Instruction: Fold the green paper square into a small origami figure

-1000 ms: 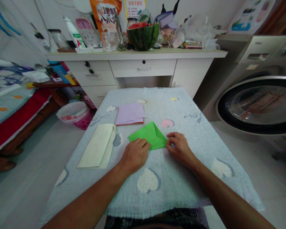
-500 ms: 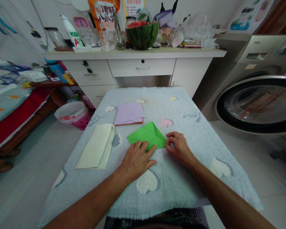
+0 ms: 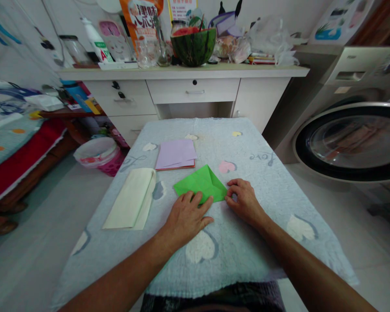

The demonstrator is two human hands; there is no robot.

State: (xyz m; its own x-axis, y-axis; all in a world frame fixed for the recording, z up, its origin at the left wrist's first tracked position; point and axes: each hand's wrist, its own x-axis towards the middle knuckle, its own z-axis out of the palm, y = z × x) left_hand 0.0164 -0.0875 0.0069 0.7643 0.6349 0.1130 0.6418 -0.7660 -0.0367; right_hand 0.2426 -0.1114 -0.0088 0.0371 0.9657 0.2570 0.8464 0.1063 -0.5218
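A folded sheet of green paper (image 3: 199, 181) lies on the cloth-covered table in front of me, with a raised flap toward its right side. My left hand (image 3: 190, 216) rests on its near edge, fingers spread and pressing it down. My right hand (image 3: 243, 200) pinches the paper's right corner between thumb and forefinger. Beyond the green paper, to the left, is a stack of purple paper (image 3: 176, 152) with a red sheet showing underneath. A folded pale cream sheet (image 3: 128, 201) lies left of my left hand.
The table wears a light blue cloth (image 3: 266, 242) with heart prints. Behind it stands a white cabinet (image 3: 178, 91) holding a cut watermelon (image 3: 193, 47), glasses and bags. A washing machine (image 3: 347, 86) with its door swung out is on the right; a pink bin (image 3: 100, 156) is on the left.
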